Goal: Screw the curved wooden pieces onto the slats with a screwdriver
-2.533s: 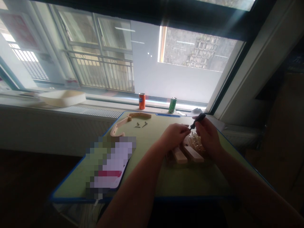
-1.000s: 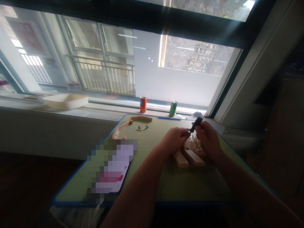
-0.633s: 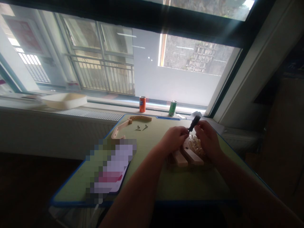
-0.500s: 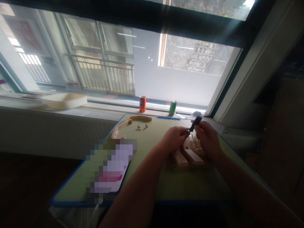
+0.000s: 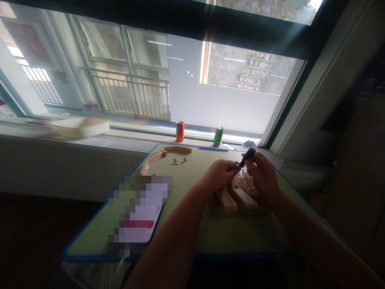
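Observation:
My right hand (image 5: 264, 173) is closed around the black handle of a screwdriver (image 5: 249, 155), which slants down to the left. At its lower end the fingers of my left hand (image 5: 219, 172) are pinched together; what they hold there is too small to make out. Below both hands lie pale wooden slats (image 5: 245, 197), partly covered by my left hand. A clear plastic bag (image 5: 248, 182) with small shiny pieces rests between the slats and my right hand.
Curved wooden pieces (image 5: 152, 163) and several screws (image 5: 183, 161) lie at the table's back left. A blurred-out phone or tablet (image 5: 144, 212) is at the left. An orange can (image 5: 179, 132), a green can (image 5: 218, 137) and a cream tray (image 5: 93, 127) stand along the windowsill.

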